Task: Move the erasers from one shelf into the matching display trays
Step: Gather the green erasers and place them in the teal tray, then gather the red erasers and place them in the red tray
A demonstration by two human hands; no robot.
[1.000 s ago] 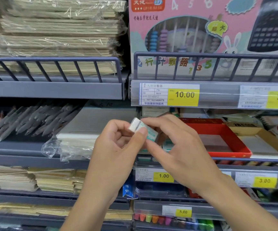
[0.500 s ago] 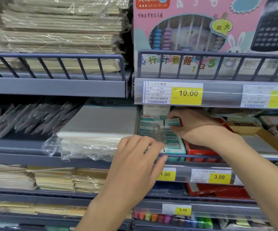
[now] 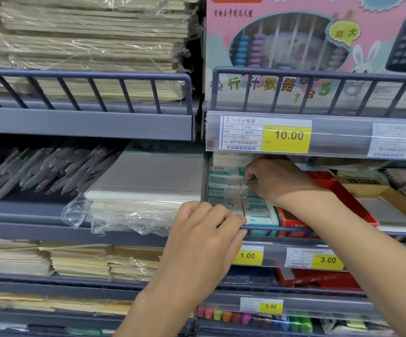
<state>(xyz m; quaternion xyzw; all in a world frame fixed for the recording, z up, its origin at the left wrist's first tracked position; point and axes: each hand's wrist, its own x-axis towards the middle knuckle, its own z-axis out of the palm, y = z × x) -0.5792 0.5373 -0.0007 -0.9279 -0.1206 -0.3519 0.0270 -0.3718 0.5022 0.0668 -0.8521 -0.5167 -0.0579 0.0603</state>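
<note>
Pink abacus box (image 3: 294,45) top shelf; pens (image 3: 44,171) left; wrapped notebooks (image 3: 87,32).

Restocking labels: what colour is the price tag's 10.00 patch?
Yellow, clearest in the head view.
</note>
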